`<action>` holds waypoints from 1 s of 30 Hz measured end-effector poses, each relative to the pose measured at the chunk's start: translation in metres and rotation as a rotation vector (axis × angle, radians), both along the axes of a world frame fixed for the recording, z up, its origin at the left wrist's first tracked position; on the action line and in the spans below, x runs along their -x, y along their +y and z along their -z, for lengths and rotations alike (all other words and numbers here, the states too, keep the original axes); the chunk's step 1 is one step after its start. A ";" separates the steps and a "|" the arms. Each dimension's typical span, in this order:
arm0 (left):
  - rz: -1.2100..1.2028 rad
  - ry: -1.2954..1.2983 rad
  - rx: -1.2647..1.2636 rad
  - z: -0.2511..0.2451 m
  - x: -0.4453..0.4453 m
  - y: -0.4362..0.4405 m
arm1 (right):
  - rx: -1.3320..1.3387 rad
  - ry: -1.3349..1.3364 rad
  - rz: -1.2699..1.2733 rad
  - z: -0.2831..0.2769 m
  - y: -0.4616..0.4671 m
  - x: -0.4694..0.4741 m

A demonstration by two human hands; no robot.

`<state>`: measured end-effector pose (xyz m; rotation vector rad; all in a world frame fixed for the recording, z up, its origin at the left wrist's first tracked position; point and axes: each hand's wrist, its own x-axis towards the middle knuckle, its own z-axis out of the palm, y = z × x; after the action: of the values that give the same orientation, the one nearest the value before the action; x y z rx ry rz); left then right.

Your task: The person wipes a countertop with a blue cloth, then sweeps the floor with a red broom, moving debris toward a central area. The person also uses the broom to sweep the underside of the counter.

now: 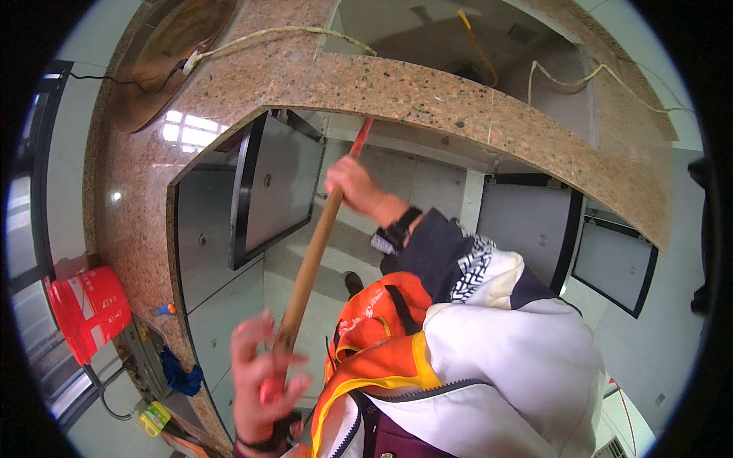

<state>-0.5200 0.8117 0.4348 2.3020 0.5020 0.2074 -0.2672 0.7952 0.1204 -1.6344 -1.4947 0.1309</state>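
A long wooden handle (312, 260) with a red upper part (361, 139) slants across the middle, its far end hidden below the granite countertop (401, 86). Around its upper part, my right hand (358, 186) is closed. Lower down, my left hand (266, 366) is at the handle's near end, blurred, fingers spread and apart, the red end cap near its palm. Whether the palm touches the handle cannot be told. Behind the handle, a black-framed cabinet door (283, 177) stands ajar under the counter.
A red bucket (94, 312), a blue cloth (180, 372), an orange-and-blue item (166, 310) and a yellow-green bottle (154, 418) lie along the left counter. Cables cross the counter. More cabinet doors (529, 229) hang at right. A wok (166, 63) is at upper left.
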 end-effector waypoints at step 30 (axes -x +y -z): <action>-0.062 -0.309 0.432 -0.029 -0.022 -0.024 | 0.112 0.270 -0.045 -0.037 -0.019 0.055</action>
<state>-0.4980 0.7880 0.4636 1.7951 0.4124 0.4324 -0.3227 0.7767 0.1571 -1.5993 -1.3362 0.4505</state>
